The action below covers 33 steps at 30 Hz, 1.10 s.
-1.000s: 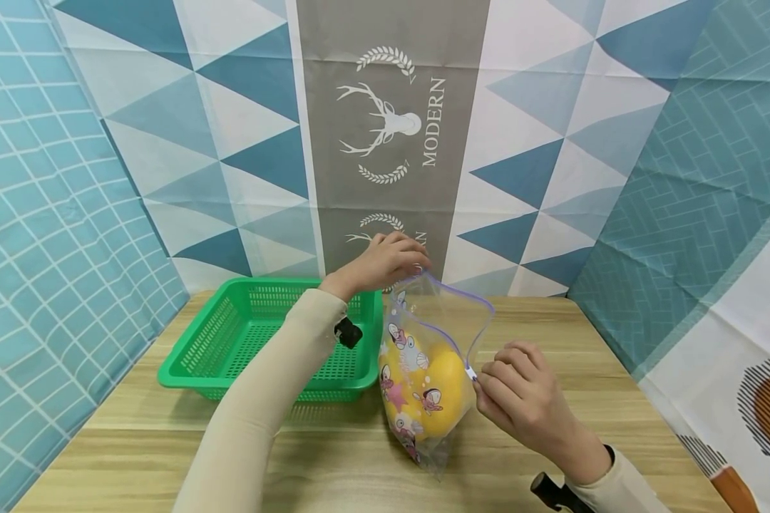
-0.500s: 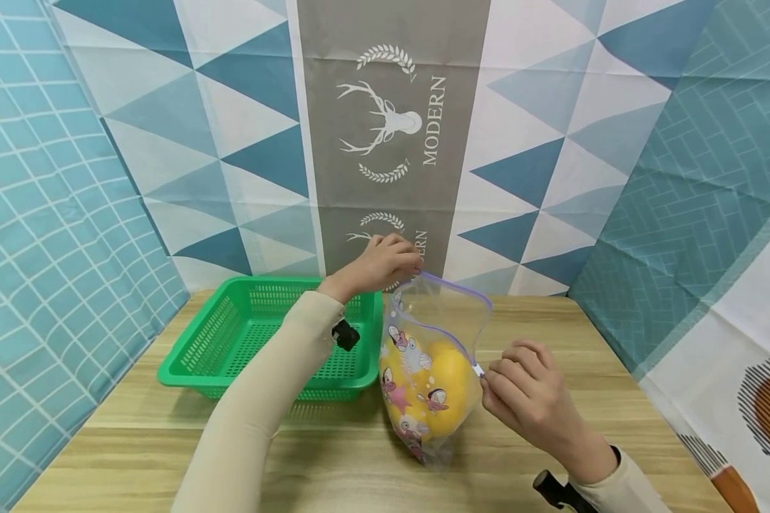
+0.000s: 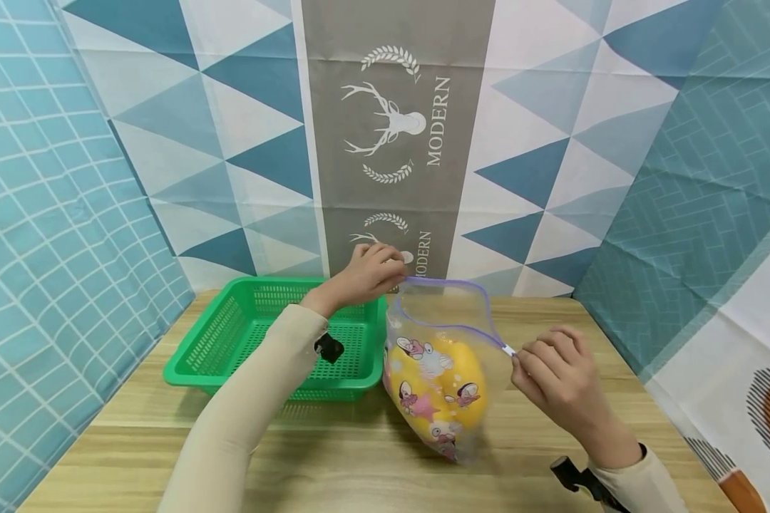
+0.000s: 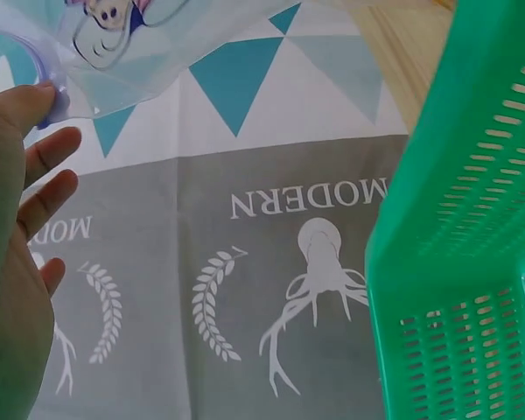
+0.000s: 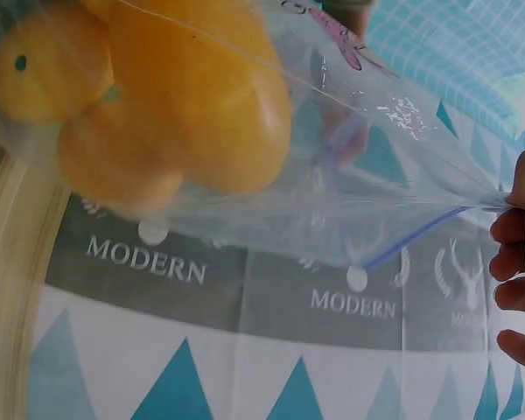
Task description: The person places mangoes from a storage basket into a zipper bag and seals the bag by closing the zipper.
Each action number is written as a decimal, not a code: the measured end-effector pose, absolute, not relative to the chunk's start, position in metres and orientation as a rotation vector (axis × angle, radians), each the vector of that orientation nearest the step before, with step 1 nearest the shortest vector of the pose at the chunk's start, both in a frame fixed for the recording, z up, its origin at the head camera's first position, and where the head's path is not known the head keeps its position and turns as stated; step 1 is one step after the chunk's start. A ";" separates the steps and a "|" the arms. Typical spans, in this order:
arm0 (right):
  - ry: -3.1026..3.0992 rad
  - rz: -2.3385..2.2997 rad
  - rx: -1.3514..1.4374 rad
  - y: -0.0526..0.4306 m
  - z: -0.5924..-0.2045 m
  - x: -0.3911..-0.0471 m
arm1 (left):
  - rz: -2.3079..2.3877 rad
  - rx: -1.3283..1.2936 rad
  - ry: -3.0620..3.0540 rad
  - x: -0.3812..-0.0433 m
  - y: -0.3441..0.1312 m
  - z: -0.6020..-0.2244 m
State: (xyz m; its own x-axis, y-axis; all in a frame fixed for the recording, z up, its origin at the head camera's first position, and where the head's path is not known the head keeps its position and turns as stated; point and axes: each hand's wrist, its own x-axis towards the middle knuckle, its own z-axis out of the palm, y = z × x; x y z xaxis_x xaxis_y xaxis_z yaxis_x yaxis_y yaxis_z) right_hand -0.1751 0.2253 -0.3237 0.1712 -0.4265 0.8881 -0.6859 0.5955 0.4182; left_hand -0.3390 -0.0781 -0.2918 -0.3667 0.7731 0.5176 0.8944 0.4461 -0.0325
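While I watch from the remote station, this is what I read off the three views, biggest thing first.

Backdrop: patterned cloth (image 3: 398, 128) with blue triangles, a grey band, a stag and the word MODERN hangs behind the table.
Table: wooden top (image 3: 359, 463), with everything else standing on it.
Basket: green perforated basket (image 3: 257, 335) at the left rear of the table, just beside the bag; I see nothing inside it.
Bag: clear zip bag (image 3: 439, 370) printed with cartoon figures stands upright just right of the basket, its purple-edged mouth gaping wide between the two hands.
Fruit: yellow-orange round fruits (image 3: 449, 377) sit in the bottom of the bag; in the blurred right wrist view I make out perhaps three, though I cannot be sure.
Left hand: left hand (image 3: 368, 271) pinches the far left end of the bag's rim between thumb and forefinger, the other fingers loosely extended.
Right hand: right hand (image 3: 558, 377) pinches the white slider (image 3: 508, 349) at the near right end of the zip, fingers curled.
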 end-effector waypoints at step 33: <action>-1.637 0.390 0.936 0.302 -0.356 -0.236 | -0.440 -1.286 -1.904 -0.300 -0.115 -0.324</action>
